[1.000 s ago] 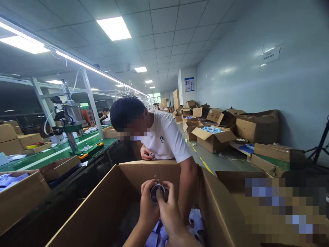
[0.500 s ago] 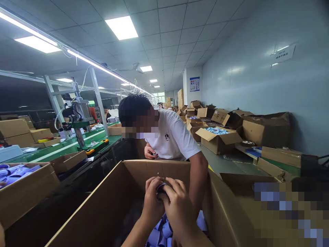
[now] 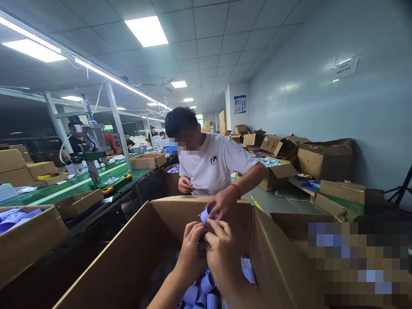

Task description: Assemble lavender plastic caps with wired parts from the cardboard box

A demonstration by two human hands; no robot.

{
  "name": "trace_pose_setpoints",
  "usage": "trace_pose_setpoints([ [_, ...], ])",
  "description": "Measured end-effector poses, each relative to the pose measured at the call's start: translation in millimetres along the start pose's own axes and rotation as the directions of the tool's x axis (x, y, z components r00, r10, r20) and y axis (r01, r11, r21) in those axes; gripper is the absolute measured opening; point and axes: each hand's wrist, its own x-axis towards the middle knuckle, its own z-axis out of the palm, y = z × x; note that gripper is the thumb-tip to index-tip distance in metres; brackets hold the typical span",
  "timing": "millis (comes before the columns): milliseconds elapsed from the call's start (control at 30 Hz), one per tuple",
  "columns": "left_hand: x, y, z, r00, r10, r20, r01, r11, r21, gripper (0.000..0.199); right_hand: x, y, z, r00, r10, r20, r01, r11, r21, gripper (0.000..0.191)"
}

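Observation:
Above the large cardboard box [image 3: 106, 253], my left hand [image 3: 192, 246] and my right hand [image 3: 221, 246] meet with fingers closed. Between them they grip a small round part [image 3: 202, 237] with a dark inside, mostly covered by my fingers. Just beyond my fingertips, a co-worker's hand [image 3: 223, 201] with a red wristband holds a purple cylindrical part [image 3: 205, 214]. Below my wrists, several purple cup-shaped plastic parts [image 3: 206, 283] lie in the bottom of the box. A pale piece [image 3: 247, 269] rests against its right wall.
A co-worker in a white shirt [image 3: 209, 163] leans over the box's far edge. To the left stand a press machine [image 3: 95, 141] on a green workbench [image 3: 41, 195] and an open carton [image 3: 38, 244] of purple parts. More cartons [image 3: 325, 159] line the right wall.
The co-worker has straightened a little, and that person's arm has come up out of the box with a purple part in hand. My hands stay together on the round part.

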Motion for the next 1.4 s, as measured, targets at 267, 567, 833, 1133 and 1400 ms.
trace_pose_setpoints([
  [267, -2.5, 4.9, 2.2, 0.996, -0.084, 0.014, 0.084, 0.996, -0.005, 0.027, 0.6, -4.0, -2.5, 0.976, 0.175, 0.128, -0.185, 0.980, 0.072, 0.037],
  [567, 2.5, 8.7, 6.4, 0.981, -0.146, 0.129, 0.158, 0.983, -0.091, 0.037, 3.1, 9.0, 1.4, 0.972, 0.181, 0.151, -0.213, 0.949, 0.233, 0.038],
  [833, 2.7, 1.6, 4.3, 0.960, -0.202, 0.195, 0.233, 0.960, -0.154, 0.038, -1.8, 22.2, 18.1, 1.000, 0.004, 0.016, -0.006, 0.986, 0.166, 0.041],
  [1133, -1.5, 5.7, 12.3, 0.962, -0.264, 0.074, 0.269, 0.961, -0.071, 0.028, -6.6, 62.9, 48.4, 0.993, -0.108, -0.047, 0.112, 0.988, 0.110, 0.030],
  [1400, -5.8, -7.4, 9.4, 0.870, -0.462, 0.170, 0.492, 0.825, -0.278, 0.030, 5.7, 60.1, 33.6, 0.995, -0.081, 0.066, 0.069, 0.983, 0.168, 0.016],
])
